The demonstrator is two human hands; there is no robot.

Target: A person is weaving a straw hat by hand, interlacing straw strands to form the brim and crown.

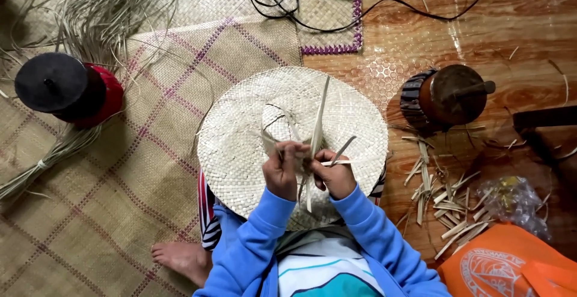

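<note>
1. The big round woven hat (240,146) looks mostly made. Its wide brim is a full, tight circle of pale straw.
2. The part that looks left to do is in the middle, at the crown, where loose straw strips (320,116) stick up and out, not tucked in yet.
3. The left hand (281,168) has a narrow grip. Its fingers are curled shut around the straw ends at the crown.
4. The right hand (333,174) also has a narrow grip. It pinches a thin strip that pokes out to the right, away from the left hand.
5. The hat lies right under both grips, touching them. Most of the brim spreads out beyond the hands and to both sides of them. The near edge rests on the person's lap.
6. Both hands are close together, almost touching, over the middle of the hat.
7. To the right of the right grip, on the wooden floor (529,20), lie cut straw bits (448,204), well apart from the hat.
8. Farther right sits a brown round pot (448,95).
9. Far to the left of the left grip stands a black and red thing (66,86) on the woven mat (90,213), beside long loose straw (102,8).
</note>
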